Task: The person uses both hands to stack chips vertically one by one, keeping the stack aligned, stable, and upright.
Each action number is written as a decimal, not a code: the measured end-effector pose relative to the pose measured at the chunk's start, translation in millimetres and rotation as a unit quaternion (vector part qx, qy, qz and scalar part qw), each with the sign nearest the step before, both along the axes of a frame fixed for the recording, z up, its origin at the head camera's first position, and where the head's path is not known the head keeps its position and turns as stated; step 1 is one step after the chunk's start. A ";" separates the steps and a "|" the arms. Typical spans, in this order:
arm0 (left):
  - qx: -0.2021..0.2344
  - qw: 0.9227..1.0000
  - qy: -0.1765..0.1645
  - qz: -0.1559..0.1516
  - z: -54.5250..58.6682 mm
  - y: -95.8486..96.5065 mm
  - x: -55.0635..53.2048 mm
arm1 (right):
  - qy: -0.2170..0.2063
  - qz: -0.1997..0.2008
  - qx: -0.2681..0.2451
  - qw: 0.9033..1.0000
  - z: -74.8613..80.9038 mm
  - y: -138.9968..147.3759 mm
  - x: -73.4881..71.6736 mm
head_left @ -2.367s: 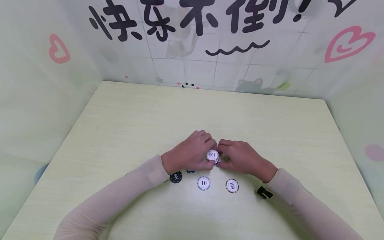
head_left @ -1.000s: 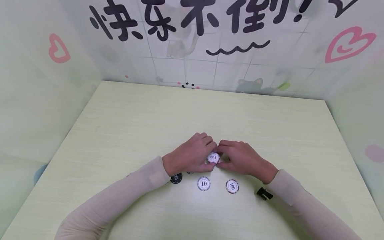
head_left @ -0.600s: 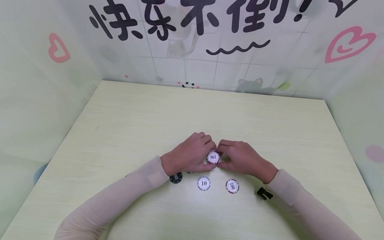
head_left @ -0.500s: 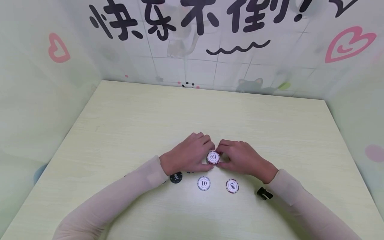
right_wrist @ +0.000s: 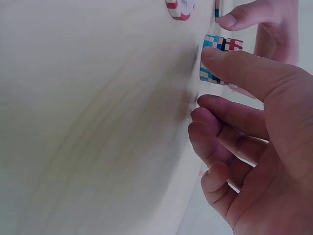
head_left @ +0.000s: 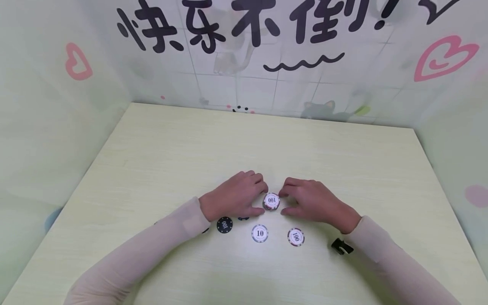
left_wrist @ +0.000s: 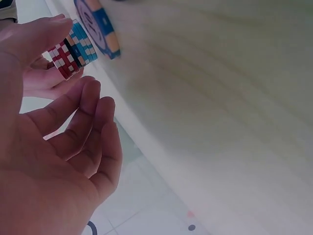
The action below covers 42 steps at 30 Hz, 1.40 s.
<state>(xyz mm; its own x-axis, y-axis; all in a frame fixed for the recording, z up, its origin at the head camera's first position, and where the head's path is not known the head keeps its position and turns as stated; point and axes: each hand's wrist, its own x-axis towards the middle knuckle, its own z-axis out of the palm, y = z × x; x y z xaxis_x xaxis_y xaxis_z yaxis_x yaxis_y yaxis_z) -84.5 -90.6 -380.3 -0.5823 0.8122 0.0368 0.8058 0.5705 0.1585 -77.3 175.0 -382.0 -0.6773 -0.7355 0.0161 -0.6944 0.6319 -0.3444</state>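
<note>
A short stack of poker chips (head_left: 271, 201) stands on the table between both hands, a white chip marked 100 on top. In the left wrist view, the stack (left_wrist: 74, 50) shows light blue, dark and red layers with white edge blocks. The left hand (head_left: 238, 195) is spread beside the stack's left side, thumb and fingers apart. On the other side, the right hand (head_left: 316, 201) has its thumb and fingers parted around a gap facing the stack. In the right wrist view, its thumb overlaps the stack (right_wrist: 207, 74).
Nearer the person lie a black chip (head_left: 225, 225), a chip marked 10 (head_left: 260, 233) and a red-edged chip marked 100 (head_left: 296, 237). A blue chip (head_left: 243, 218) is partly hidden by the left hand. A black clip (head_left: 342, 246) lies by the right sleeve. Printed walls enclose the table (head_left: 244, 144).
Both hands held the stack's sides earlier; now they have let go and moved apart, left hand to the left, right hand to the right. The stack stands straight and the loose chips stay put.
</note>
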 end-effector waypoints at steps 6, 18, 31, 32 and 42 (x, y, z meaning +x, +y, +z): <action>0.005 1.000 -0.018 -0.003 0.8 1.4 0.1 | 0.008 0.008 0.019 1.000 4.1 13.7 8.6; -0.015 1.000 -0.011 -0.002 1.9 7.0 -3.6 | -0.003 0.033 0.017 0.999 15.6 31.4 40.6; -0.023 1.000 -0.014 -0.003 1.8 10.2 -6.2 | 0.033 0.064 0.038 0.997 14.6 26.7 58.0; -0.024 1.000 -0.016 -0.003 2.1 10.5 -6.2 | 0.036 0.065 0.040 0.996 14.2 26.1 58.5; -0.026 0.999 -0.037 0.000 3.9 12.6 -7.1 | 0.062 0.078 0.048 0.994 11.1 23.2 59.0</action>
<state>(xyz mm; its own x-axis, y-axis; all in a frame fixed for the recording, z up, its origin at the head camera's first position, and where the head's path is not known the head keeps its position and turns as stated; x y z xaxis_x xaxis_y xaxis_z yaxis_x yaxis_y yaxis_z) -91.6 -78.0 -376.4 -0.5824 0.8115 -0.0475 0.7927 0.5799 0.1879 -18.3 198.2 -370.9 -0.5523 -0.8335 0.0171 -0.8196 0.5391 -0.1938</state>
